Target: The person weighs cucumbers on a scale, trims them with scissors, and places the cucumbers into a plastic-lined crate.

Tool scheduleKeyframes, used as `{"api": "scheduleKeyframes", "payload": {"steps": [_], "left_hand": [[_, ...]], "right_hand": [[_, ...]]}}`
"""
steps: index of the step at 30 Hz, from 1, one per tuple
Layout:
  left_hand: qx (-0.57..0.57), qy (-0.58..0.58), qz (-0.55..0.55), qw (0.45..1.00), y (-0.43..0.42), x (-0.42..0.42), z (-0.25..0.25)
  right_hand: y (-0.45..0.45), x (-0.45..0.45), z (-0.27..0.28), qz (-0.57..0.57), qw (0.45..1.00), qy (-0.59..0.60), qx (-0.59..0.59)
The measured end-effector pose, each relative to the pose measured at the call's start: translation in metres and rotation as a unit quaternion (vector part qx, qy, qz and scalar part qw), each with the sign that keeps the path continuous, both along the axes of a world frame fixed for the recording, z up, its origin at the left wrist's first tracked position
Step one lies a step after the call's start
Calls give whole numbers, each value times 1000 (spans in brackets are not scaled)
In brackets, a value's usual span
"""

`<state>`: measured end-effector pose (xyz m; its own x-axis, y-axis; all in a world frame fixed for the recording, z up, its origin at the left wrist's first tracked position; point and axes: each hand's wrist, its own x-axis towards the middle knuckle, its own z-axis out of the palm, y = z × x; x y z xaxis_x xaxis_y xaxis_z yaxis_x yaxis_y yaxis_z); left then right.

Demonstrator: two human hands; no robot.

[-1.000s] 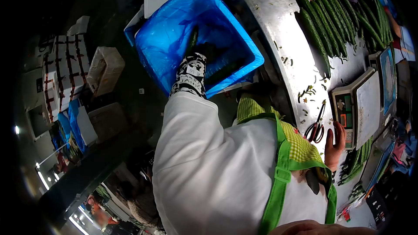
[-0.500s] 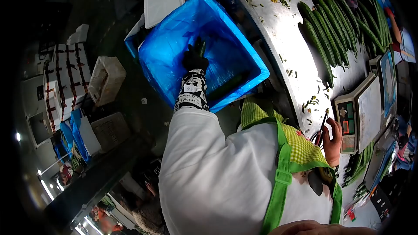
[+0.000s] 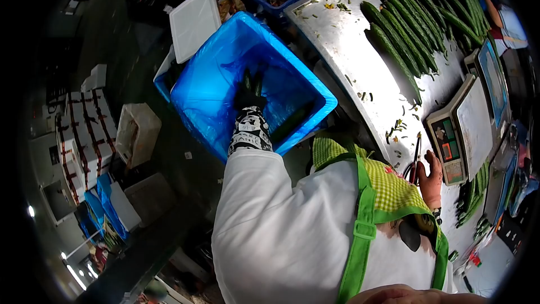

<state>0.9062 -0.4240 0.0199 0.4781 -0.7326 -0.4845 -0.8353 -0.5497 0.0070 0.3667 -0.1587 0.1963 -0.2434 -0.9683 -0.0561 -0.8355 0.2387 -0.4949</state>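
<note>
Right hand (image 3: 430, 183): fingers loosely parted, nothing visibly gripped, beside the scissors (image 3: 414, 173) and near the scale (image 3: 473, 126).
Left hand (image 3: 248, 101): black-gloved, down inside the box (image 3: 328, 103), against a cucumber (image 3: 258, 83); I cannot tell how tightly it closes.
Handling: a light hold, easing it lengthwise, should spare skin and liner (image 3: 199, 90).
Liner: glossy, creased blue plastic.
Table (image 3: 360, 59): smooth metal, strewn with trimmings (image 3: 397, 128).
Cucumber row (image 3: 402, 36): long, bumpy, dark green.

The metal tabletop (image 3: 351, 39) is carrying cucumbers (image 3: 394, 28) and green scraps (image 3: 396, 126) beyond the right grip (image 3: 430, 171), with scissors (image 3: 417, 155) and a scale (image 3: 473, 118) lying near that grip.
</note>
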Motion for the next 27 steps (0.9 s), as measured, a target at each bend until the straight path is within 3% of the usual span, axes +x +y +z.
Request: {"api": "scheduleKeyframes", "payload": {"steps": [1, 3, 5, 6, 7, 9, 10, 11, 14, 15, 17, 20, 23, 27], "left_hand": [[13, 24, 4, 1000, -1, 1, 8], [-82, -14, -114, 990, 6, 15, -22], [-130, 56, 24, 990, 6, 20, -29], [-134, 65, 75, 986, 7, 5, 7], [-231, 95, 51, 967, 11, 10, 2], [-376, 153, 61, 912, 20, 15, 12], [-428, 180, 94, 881, 25, 10, 31], [-515, 173, 41, 838, 28, 22, 26], [-630, 341, 110, 689, 21, 55, 23], [-639, 426, 141, 624, 19, 56, 39], [-627, 569, 190, 497, 20, 56, 76], [-553, 729, 212, 343, 20, 33, 129], [-481, 813, 191, 267, 21, -4, 161], [-396, 882, 166, 196, 23, -60, 187]], "right_hand": [[6, -2, -2, -44, 999, 19, 18], [30, -23, -18, -83, 991, 67, 76], [58, -41, -40, -122, 982, 92, 115], [73, -51, -56, -128, 980, 73, 132], [81, -52, -64, -109, 981, 69, 145], [71, -32, -53, -130, 972, -17, 192], [75, -31, -61, -96, 980, 62, 162], [83, -41, -74, -68, 986, 71, 138], [85, -39, -76, -105, 988, 72, 93], [82, -38, -72, -118, 985, 60, 108], [80, -35, -69, -51, 976, 198, 80], [68, -26, -64, -75, 987, 45, 134], [69, -26, -70, -26, 991, 104, 83], [67, -30, -63, -47, 993, 52, 95]]}}
